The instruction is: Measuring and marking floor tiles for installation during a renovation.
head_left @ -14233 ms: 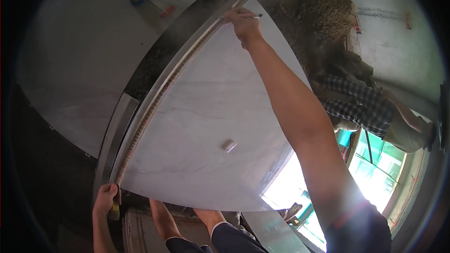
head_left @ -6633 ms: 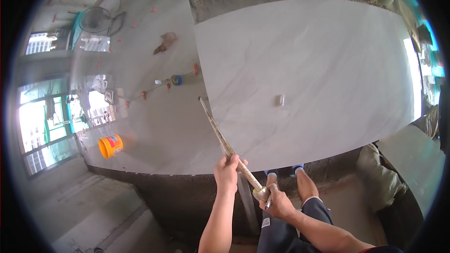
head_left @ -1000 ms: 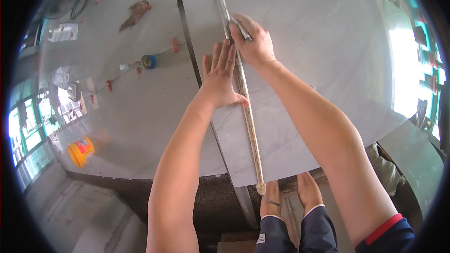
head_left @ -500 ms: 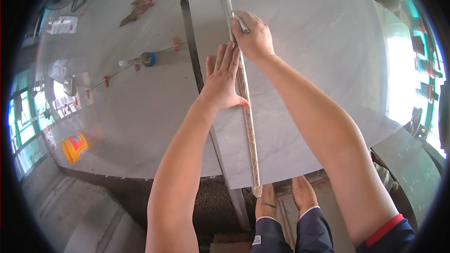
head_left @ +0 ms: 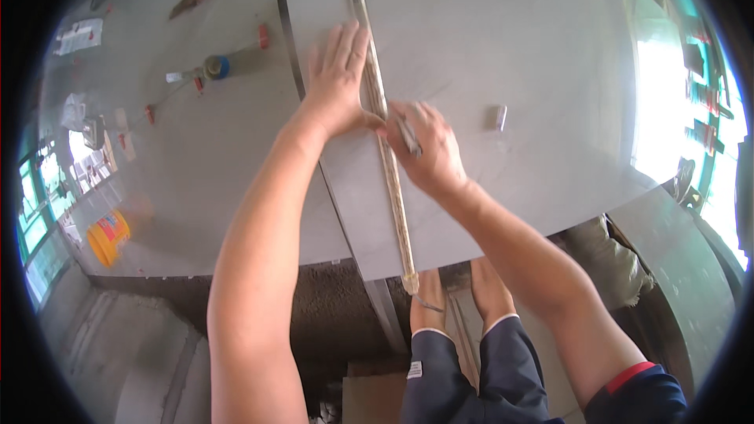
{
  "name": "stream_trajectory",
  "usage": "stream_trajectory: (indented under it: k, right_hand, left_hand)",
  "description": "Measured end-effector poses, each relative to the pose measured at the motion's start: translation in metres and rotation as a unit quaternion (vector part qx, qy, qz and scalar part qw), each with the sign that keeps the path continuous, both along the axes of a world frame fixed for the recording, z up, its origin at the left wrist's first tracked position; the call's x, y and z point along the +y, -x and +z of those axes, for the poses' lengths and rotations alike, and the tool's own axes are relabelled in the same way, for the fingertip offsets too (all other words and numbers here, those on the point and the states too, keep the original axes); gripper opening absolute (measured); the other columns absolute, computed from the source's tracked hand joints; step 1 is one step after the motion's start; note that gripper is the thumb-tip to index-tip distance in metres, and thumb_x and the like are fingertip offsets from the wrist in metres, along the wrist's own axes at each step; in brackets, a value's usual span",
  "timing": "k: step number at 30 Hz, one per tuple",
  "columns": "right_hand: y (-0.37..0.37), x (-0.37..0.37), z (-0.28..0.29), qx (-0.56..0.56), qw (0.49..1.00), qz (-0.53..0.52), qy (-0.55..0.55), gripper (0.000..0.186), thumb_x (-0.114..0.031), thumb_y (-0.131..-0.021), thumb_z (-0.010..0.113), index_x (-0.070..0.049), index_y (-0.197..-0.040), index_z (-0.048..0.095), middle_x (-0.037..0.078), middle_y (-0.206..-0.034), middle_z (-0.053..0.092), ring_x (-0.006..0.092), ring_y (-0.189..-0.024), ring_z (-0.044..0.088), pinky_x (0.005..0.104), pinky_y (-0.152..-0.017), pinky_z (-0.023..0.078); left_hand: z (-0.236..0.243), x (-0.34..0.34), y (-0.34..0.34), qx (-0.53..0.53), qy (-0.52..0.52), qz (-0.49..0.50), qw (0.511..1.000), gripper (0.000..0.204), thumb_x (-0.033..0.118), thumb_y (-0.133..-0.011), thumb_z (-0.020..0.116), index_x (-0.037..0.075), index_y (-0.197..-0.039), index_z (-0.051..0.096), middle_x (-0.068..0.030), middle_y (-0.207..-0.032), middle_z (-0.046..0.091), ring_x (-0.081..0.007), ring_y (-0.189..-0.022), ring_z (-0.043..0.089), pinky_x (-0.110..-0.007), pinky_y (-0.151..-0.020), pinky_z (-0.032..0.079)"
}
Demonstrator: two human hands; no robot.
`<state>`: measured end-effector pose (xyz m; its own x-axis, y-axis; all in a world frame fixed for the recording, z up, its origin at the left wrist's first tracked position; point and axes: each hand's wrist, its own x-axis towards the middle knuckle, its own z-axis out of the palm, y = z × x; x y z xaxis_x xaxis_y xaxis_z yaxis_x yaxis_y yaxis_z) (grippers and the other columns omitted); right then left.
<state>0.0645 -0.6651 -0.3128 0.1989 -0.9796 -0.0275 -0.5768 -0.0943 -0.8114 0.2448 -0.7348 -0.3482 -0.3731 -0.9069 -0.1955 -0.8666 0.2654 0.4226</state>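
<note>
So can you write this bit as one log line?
left hand: flat on straightedge | right hand: pencil against straightedge | under: grey slab

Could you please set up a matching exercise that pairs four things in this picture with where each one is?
Things:
1. left hand
2. right hand
3. small pale block
4. orange bucket

Places:
a. on the floor at far left, below the slab
b. pressed flat on the long straightedge
c. lying alone on the large grey slab, right of both hands
d. holding a pencil against the straightedge's right side

Pairs: 1-b, 2-d, 3-c, 4-a
</note>
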Motion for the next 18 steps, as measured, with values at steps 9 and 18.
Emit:
stream_trajectory:
  k: [9,18]
  right_hand:
    - [0.043,0.188,0.011,0.036,0.995,0.048,-0.08,0.034,0.002,-0.082,0.064,0.005,-0.114,0.055,0.019,-0.1,0.061,0.0377,-0.091,0.059,0.043,-0.082,0.049]
    - [0.054,0.275,0.016,0.051,0.993,0.061,-0.084,0.043,-0.001,-0.078,0.069,0.004,-0.119,0.055,0.015,-0.095,0.061,0.0319,-0.09,0.061,0.0406,-0.081,0.051]
  left_hand:
    - [0.019,-0.011,0.02,-0.142,-0.087,-0.016,0.986,0.154,0.064,-0.048,0.089,0.007,-0.157,-0.005,-0.0178,-0.164,-0.004,-0.0352,-0.151,-0.006,-0.053,-0.123,0.002]
    - [0.012,-0.004,0.01,-0.102,-0.045,-0.027,0.993,0.155,0.058,-0.047,0.091,0.006,-0.156,-0.005,-0.0187,-0.164,-0.003,-0.0335,-0.152,-0.005,-0.05,-0.124,0.004]
